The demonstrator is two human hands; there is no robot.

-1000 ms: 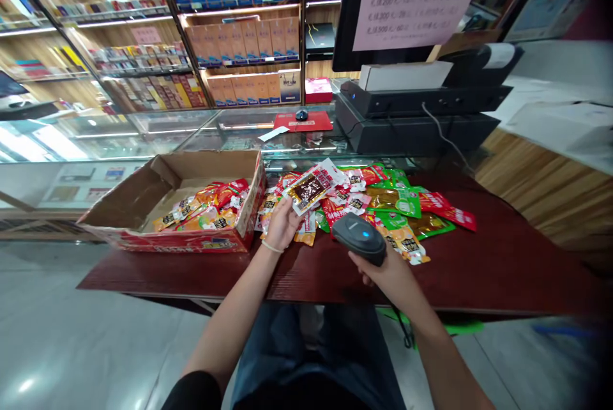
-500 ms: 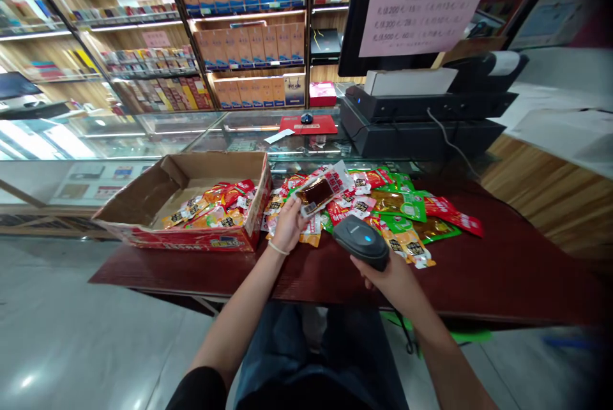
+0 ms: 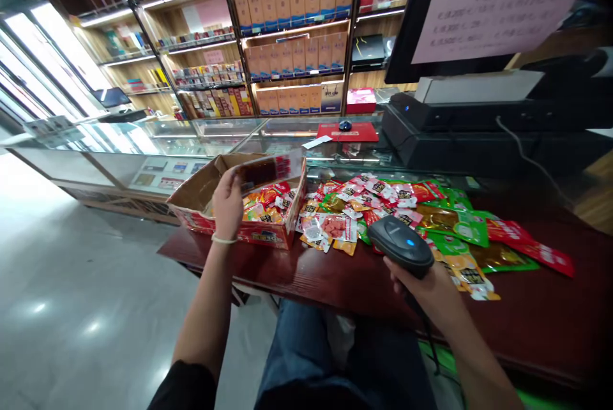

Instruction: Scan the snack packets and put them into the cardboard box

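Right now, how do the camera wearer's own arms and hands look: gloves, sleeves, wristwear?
The left hand is ungloved, with a thin, pale band at the wrist; a black sleeve covers that upper arm. The right hand is ungloved too, no band visible; its sleeve is out of view.

L hand (image 3: 228,205): pkt (image 3: 266,170) over box (image 3: 263,234); R hand (image 3: 425,283): scanner (image 3: 398,244)

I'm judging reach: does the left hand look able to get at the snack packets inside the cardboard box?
Probably yes: the cardboard box is open-topped and the left hand is near the snack packets, though the brown pouch it holds may hinder.
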